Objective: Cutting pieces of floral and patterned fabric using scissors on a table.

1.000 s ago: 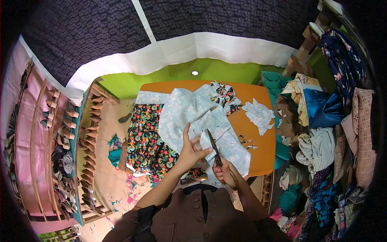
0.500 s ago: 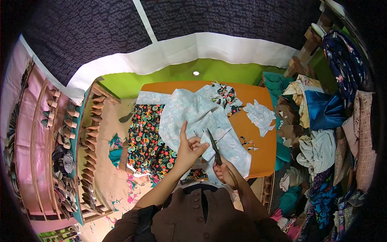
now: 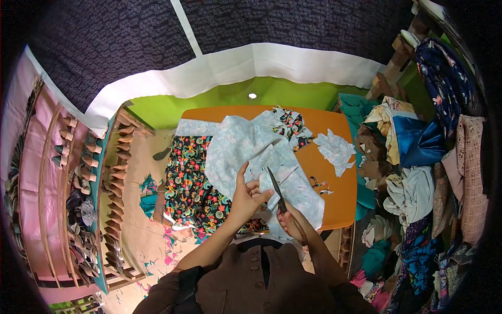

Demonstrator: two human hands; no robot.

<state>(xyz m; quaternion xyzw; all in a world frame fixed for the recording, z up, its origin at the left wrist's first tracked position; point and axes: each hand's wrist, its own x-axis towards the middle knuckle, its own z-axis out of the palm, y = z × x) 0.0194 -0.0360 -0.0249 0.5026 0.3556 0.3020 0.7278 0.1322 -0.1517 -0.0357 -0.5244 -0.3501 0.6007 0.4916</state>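
Observation:
My right hand (image 3: 290, 222) grips a pair of dark scissors (image 3: 276, 188), blades pointing away from me over a pale blue patterned cloth (image 3: 251, 146). My left hand (image 3: 246, 196) holds the near edge of that cloth beside the blades, index finger raised. The cloth is spread across an orange table (image 3: 342, 193). Under it lies a black fabric with bright flowers (image 3: 193, 183), hanging off the table's left side.
Pale blue offcuts (image 3: 334, 149) and a floral scrap (image 3: 290, 123) lie on the table's far right. Heaps of folded fabrics (image 3: 413, 157) are stacked at right. Wooden racks with shoe forms (image 3: 112, 193) stand at left. Scraps litter the floor (image 3: 149, 188).
My left hand has shifted slightly on the cloth edge and the scissors have tilted a little; everything else on the table is as it was.

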